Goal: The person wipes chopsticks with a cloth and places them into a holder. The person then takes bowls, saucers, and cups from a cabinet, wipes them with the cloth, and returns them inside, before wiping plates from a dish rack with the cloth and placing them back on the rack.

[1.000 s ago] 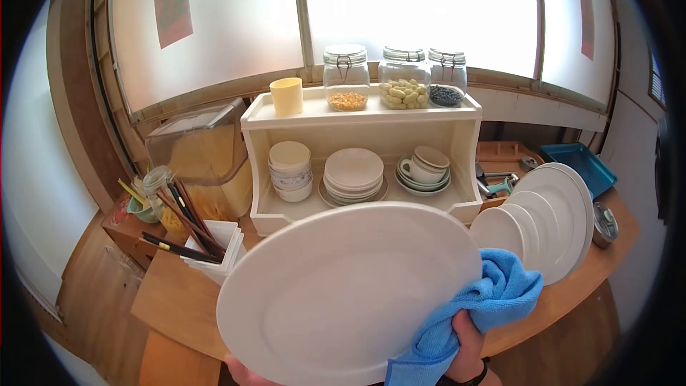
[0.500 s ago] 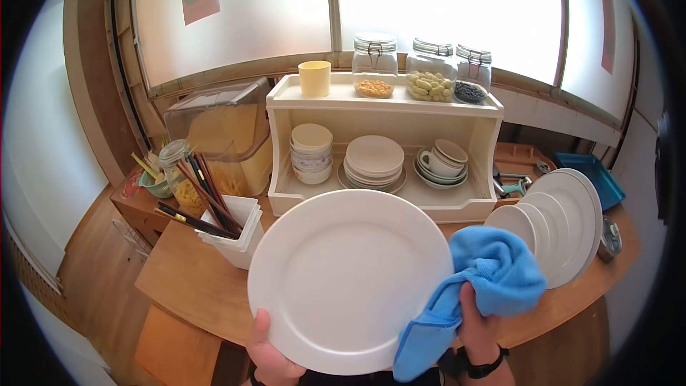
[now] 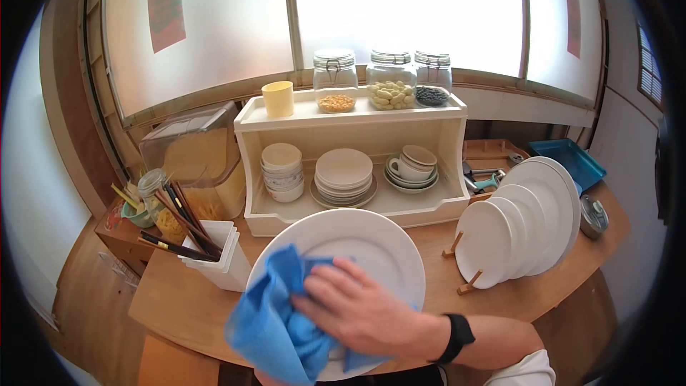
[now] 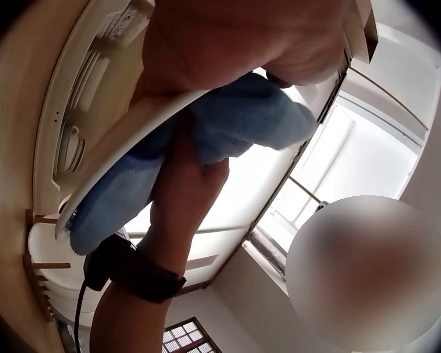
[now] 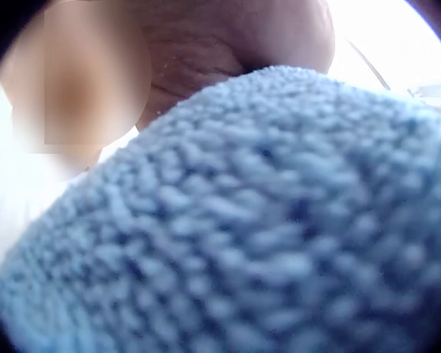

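Note:
A white plate [image 3: 393,250] is held tilted above the table's front edge. My right hand [image 3: 354,307] lies across its face, gripping a bunched blue microfibre cloth [image 3: 275,329] that covers the plate's lower left. In the left wrist view, my left hand [image 4: 242,44] grips the plate's rim. The cloth mostly hides that hand in the head view. Blue terry pile [image 5: 264,220] fills most of the right wrist view.
A wooden rack [image 3: 469,283] at right holds several upright plates [image 3: 486,243]. Behind, a cream shelf [image 3: 343,125] bears bowls [image 3: 282,171], stacked plates [image 3: 344,168], a cup [image 3: 413,168] and glass jars [image 3: 391,89]. A white chopsticks holder [image 3: 229,257] stands left.
My right hand has swung left with the cloth, from beside the plate onto its face. The left hand has slipped mostly out of sight below. The head view has shifted.

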### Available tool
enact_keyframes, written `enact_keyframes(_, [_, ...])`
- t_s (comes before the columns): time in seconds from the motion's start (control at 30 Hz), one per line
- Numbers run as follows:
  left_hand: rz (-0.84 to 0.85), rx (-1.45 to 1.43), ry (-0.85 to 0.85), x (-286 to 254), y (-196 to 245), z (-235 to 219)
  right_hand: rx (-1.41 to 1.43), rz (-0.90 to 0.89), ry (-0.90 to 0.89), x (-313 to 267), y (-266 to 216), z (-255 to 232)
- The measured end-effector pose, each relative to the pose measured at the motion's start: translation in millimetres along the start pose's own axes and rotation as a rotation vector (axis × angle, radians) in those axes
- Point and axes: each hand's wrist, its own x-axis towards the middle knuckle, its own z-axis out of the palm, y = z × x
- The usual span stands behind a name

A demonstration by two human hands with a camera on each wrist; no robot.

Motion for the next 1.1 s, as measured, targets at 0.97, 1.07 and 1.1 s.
enact_keyframes(0.97, [0.254, 0.284, 0.214, 1, 0, 13, 0.244, 0.026, 0.184, -21, -32, 36])
enact_keyframes(1.07, [0.16, 0.097, 0.372, -5, -12, 18, 0.164, 0.2, -0.434, 9, -6, 10])
enact_keyframes(1.1, [0.183, 0.15, 0.413, -5, -17, 22, 0.093, 0.176, -0.263, 5, 4, 25])
